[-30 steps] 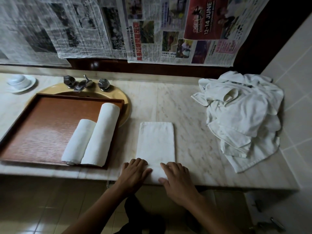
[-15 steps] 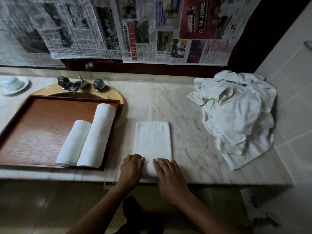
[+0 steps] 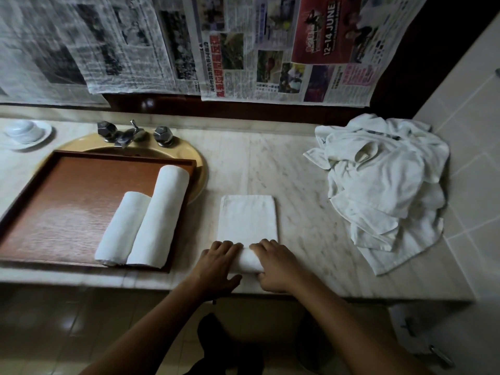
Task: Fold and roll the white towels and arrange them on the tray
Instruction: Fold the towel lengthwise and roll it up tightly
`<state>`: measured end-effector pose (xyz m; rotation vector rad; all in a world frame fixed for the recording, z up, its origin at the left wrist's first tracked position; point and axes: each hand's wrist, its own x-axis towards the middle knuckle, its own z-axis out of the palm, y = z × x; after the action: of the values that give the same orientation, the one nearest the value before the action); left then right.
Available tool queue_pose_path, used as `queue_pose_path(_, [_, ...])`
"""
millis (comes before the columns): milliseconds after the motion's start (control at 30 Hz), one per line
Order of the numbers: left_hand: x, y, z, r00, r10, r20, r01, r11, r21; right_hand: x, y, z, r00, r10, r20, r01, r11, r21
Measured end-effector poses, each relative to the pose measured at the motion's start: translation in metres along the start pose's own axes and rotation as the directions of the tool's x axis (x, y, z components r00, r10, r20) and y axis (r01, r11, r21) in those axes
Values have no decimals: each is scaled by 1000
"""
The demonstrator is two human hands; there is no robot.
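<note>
- Folded towel (image 3: 247,217), white, a narrow strip lying on the marble counter (image 3: 297,180) just right of the tray, long side running away from the person; near end curled into a small roll, far part flat.
- Left hand (image 3: 219,263) on the left end of that roll, fingers curved over the top, thumb tucked against the near side.
- Right hand (image 3: 276,263) on the right end likewise, fingers bent over the roll, thumb below; a bare strip of roll showing between the two hands.
- Both forearms reaching in from the bottom edge, over the counter's front lip.
- Tray (image 3: 67,207), reddish-brown wood with a raised rim, resting partly over the yellow basin (image 3: 200,169).
- Two finished rolls at the tray's right side, touching along their length and tilted a little rightward: shorter roll (image 3: 123,228) on the left, longer roll (image 3: 159,215) on the right.
- Heap of loose towels (image 3: 384,185), crumpled, at the counter's right end against the tiled wall (image 3: 473,136), well apart from the hands.
- Taps (image 3: 162,135) behind the basin; saucer (image 3: 40,136) with an upturned white bowl at far left.
- Newspaper sheets (image 3: 270,50) hanging across the wall above.
</note>
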<state>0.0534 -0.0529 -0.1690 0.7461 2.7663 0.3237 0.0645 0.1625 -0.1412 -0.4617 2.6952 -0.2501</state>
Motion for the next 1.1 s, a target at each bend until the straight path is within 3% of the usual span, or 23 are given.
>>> queue_pose_path(300, [-15, 16, -6, 997, -43, 69, 50, 993, -110, -24, 1, -10, 991, 49, 128, -77, 973, 219])
queue_pose_path(400, [-16, 18, -8, 995, -58, 85, 68, 991, -117, -30, 3, -4, 994, 46, 96, -73, 951, 302])
queue_pose_path(533, [-8, 15, -10, 988, -85, 132, 109, 976, -188, -36, -3, 15, 991, 65, -117, -45, 986, 161])
queue_pose_path(633, [0, 10, -9, 986, -112, 127, 138, 965, -224, -48, -23, 27, 922, 42, -386, -12, 997, 78])
queue_pose_path(700, [4, 6, -11, 984, -137, 116, 163, 954, -250, -54, -36, 39, 885, 51, -462, -21, 997, 69])
queue_pose_path(767, [8, 1, -10, 982, -137, 128, 166, 952, -258, -57, -43, 48, 903, 74, -422, -65, 997, 38])
queue_pose_path(867, [11, -5, 4, 982, -155, 108, 189, 848, -495, -56, -41, 55, 938, 71, -339, -83, 996, -19])
queue_pose_path(900, [9, 0, -2, 965, -228, 128, 260, 787, -560, -54, -39, 54, 943, 67, -327, -79, 997, -25])
queue_pose_path(1000, [7, 5, -4, 923, -384, -4, 293, 711, -639, -43, -32, 50, 951, 70, -301, -82, 996, -28])
queue_pose_path(1100, [0, 5, -6, 921, -388, -32, 269, 695, -666, -31, -23, 45, 956, 56, -286, -70, 997, -39])
